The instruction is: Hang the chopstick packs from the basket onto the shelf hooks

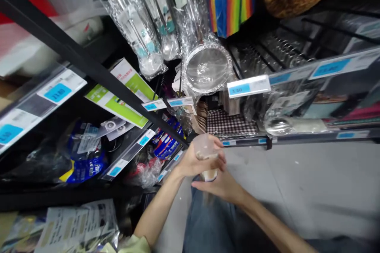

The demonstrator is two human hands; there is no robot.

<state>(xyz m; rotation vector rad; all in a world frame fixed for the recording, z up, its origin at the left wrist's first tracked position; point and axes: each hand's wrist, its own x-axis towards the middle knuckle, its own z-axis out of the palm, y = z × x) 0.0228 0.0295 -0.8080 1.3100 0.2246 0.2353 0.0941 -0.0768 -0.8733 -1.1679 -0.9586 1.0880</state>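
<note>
Low in the middle of the view, a translucent plastic cup-shaped container [204,145] with a pale label is held above my knee. My left hand [189,163] is closed around its upper part, fingers wrapped across the front. From the right, my right hand [227,186] grips the lower part, its thumb beneath the label. The container's contents are blurred and I cannot make them out. Both hands are apart from the shelves. A checkered cloth [231,121] lies on the low shelf just beyond them.
Plastic-wrapped strainers [208,68] and ladles hang ahead. Shelf edges with blue price tags [248,87] run along both sides. A black metal post [89,63] slants across the left. Blue packets [86,154] sit on the left shelf. Grey floor [314,178] shows at the right.
</note>
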